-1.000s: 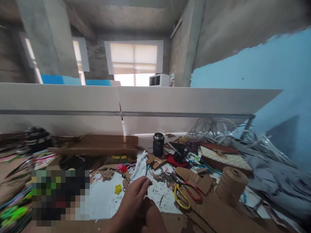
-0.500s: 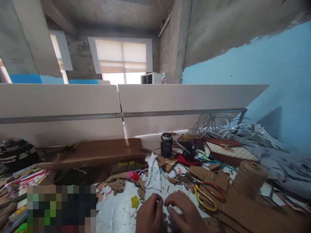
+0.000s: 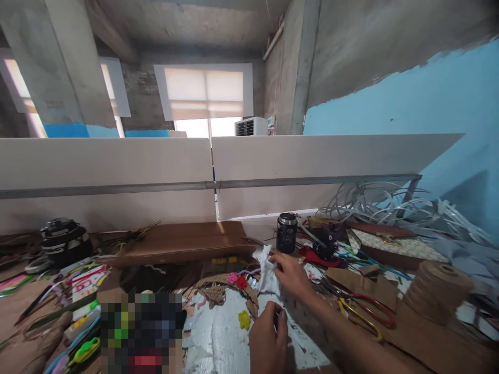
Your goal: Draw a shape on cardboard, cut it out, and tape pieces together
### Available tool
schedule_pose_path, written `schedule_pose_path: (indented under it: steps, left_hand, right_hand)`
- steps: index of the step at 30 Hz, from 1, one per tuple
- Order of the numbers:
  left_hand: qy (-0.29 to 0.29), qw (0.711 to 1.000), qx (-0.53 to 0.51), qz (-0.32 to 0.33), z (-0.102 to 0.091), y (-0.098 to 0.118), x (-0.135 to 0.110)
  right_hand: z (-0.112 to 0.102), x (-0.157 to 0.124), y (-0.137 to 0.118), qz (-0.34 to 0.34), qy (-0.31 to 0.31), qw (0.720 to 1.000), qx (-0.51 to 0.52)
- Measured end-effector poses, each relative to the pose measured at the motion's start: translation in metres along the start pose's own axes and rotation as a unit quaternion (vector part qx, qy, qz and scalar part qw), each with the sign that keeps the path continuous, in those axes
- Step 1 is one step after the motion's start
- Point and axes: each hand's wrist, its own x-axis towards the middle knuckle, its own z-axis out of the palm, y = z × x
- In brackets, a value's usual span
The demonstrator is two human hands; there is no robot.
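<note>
My right hand (image 3: 291, 278) reaches forward across the worktop, with its fingers closed on the upper right edge of a crumpled white cloth (image 3: 267, 275). Close to the front edge, my left hand (image 3: 268, 335) is curled, thumb and fingers pressed together. Whatever it may hold is hidden. Left of it lies a yellow flower-shaped piece (image 3: 244, 319) on the white board (image 3: 216, 332). A pink flower (image 3: 232, 278) and a red flower (image 3: 241, 282) sit left of the cloth, beside a tangle of brown cord (image 3: 214, 295).
A dark open-topped flask (image 3: 286, 234) stands behind my right hand. Scissors with red and yellow handles (image 3: 366, 311), a twine spool (image 3: 438, 291) and cardboard (image 3: 413, 337) lie to the right. A white partition (image 3: 312, 156) closes off the back.
My right hand has left its place beside the left hand and moved forward to the white cloth, which is now more bunched. The view has turned slightly left.
</note>
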Motion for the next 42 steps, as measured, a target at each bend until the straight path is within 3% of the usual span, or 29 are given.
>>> schedule_pose_path:
  steps: [4,6,10,16,20,24,28,31,33,38,42]
  left_hand:
    - [-0.009,1.0,0.016,-0.013,-0.004,0.006,0.0]
    - [-0.014,0.999,0.032,-0.016,-0.008,0.011,0.0]
    - [-0.026,0.995,0.095,0.004,-0.024,0.019,0.003]
    - [-0.043,0.975,0.207,0.062,-0.042,0.007,0.015]
    - [-0.047,0.958,0.278,0.042,-0.048,-0.012,0.021]
    - [-0.065,0.942,0.324,0.052,-0.055,-0.017,0.028]
    - [-0.071,0.907,0.413,0.053,-0.054,-0.015,0.034]
    - [-0.085,0.892,0.436,0.078,-0.049,-0.011,0.033]
    - [-0.095,0.887,0.443,0.089,-0.046,-0.01,0.031]
    - [-0.093,0.884,0.444,0.111,-0.04,-0.012,0.029]
    - [-0.114,0.881,0.449,0.099,-0.038,-0.013,0.032]
  right_hand:
    - [-0.04,0.036,-0.007,-0.011,0.057,0.997,-0.05]
    - [-0.055,0.053,-0.009,-0.017,0.056,0.996,-0.074]
    - [-0.057,0.055,-0.017,-0.031,0.024,0.994,-0.102]
    - [-0.014,0.004,-0.015,-0.132,-0.103,0.984,-0.065]
    - [-0.011,-0.013,0.008,-0.116,-0.106,0.986,-0.058]
    - [-0.04,-0.049,0.033,-0.072,-0.081,0.993,-0.048]
    - [-0.078,-0.115,0.062,-0.03,-0.079,0.995,-0.046]
    - [-0.103,-0.163,0.097,0.023,-0.067,0.996,-0.06]
    - [-0.118,-0.188,0.124,0.094,-0.045,0.992,-0.077]
    - [-0.144,-0.219,0.176,0.179,-0.039,0.975,-0.123]
    - [-0.15,-0.224,0.183,0.212,-0.055,0.968,-0.119]
